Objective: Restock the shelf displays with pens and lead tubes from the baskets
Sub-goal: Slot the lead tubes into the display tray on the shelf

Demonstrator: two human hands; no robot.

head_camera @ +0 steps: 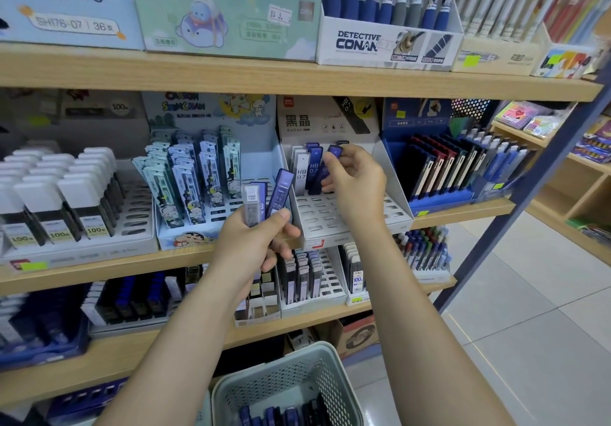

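My left hand (256,243) grips a small bunch of lead tubes (264,199), one clear grey and two blue, held upright in front of the middle shelf. My right hand (355,179) pinches a blue lead tube (334,154) at the back row of the white slotted display (347,220), beside a few standing tubes marked HB 07 (307,169). Most slots of that display are bare. A grey-green perforated basket (307,372) below holds several more blue and dark tubes (284,414).
Neighbouring displays stand close: a cartoon lead display (198,174) on the left, white-capped tubes (59,194) further left, a blue display (456,167) on the right. Pen boxes fill the top shelf (297,77). A blue metal upright (529,201) and tiled floor lie right.
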